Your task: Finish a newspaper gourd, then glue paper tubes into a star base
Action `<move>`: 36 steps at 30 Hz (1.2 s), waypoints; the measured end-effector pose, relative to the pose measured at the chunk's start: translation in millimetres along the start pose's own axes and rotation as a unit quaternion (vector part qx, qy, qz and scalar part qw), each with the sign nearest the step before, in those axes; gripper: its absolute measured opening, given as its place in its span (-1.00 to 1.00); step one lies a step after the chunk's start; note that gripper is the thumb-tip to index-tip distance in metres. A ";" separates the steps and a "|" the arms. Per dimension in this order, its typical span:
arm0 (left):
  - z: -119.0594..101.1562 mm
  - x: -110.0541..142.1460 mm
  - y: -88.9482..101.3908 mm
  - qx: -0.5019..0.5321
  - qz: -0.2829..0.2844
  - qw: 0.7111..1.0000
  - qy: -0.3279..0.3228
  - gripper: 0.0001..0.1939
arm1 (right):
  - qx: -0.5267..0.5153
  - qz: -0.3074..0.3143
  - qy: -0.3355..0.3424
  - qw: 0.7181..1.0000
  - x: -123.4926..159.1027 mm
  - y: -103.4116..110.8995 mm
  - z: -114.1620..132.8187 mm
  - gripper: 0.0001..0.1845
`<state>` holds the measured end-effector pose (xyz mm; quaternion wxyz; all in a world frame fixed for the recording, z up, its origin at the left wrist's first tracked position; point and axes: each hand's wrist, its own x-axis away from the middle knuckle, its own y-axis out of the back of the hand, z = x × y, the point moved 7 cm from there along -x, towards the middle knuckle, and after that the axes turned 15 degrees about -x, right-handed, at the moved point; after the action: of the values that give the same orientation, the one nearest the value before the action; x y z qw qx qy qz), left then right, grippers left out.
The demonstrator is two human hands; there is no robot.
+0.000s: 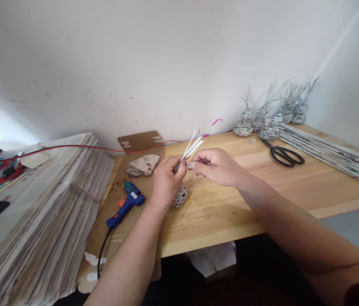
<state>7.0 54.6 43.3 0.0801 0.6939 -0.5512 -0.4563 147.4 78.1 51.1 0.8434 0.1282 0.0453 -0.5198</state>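
Note:
My left hand point(169, 174) is closed around the neck of a small woven newspaper piece point(179, 198), whose rounded body shows below the fingers. Several white rolled paper strips point(193, 147) stick up out of that grip, slanting to the right. Close beside the left thumb, my right hand point(214, 166) has thumb and forefinger pinched together. A small pale bit shows at those fingertips, perhaps the end of a paper strip; its kind is too small to make out. To the left, a blue glue gun point(126, 205) lies on a sheet of cardboard point(125, 242).
A tall stack of newspaper point(71, 191) fills the left side. Behind the glue gun lies a crumpled cloth point(143, 165). Black-handled scissors point(284, 155), rolled newspaper tubes point(329, 156) and several woven figures point(244, 123) occupy the right. A red wire point(109, 148) runs along the wall.

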 end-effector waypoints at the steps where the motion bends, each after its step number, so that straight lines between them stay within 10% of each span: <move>1: -3.2 0.1 -0.5 -0.005 0.006 1.000 -0.015 -0.74 | -0.052 0.005 -0.008 0.999 -0.4 -1.9 -1.8 -0.77; 10: -29.7 5.5 0.9 0.011 0.094 0.988 -0.125 -0.71 | -0.177 -0.002 -0.019 0.984 -1.2 -5.1 -2.2 -0.78; 20: -5.5 4.0 -0.8 0.008 0.008 1.000 0.003 -0.55 | 0.156 -0.064 0.175 0.970 11.0 -6.4 22.0 -0.86; 30: -5.9 4.6 10.4 -0.017 -0.074 0.997 -0.019 -0.93 | 0.091 -0.090 0.125 0.984 10.4 -9.1 11.7 -0.77; 36: 11.0 -0.7 7.3 0.122 -0.042 0.989 0.079 -0.89 | 0.064 -0.050 0.157 0.984 15.0 -12.6 19.9 -0.73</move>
<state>-5.9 56.8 41.9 0.0190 0.7549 -0.5649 -0.3327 141.9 54.5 65.0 0.7885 0.2601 0.1503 -0.5366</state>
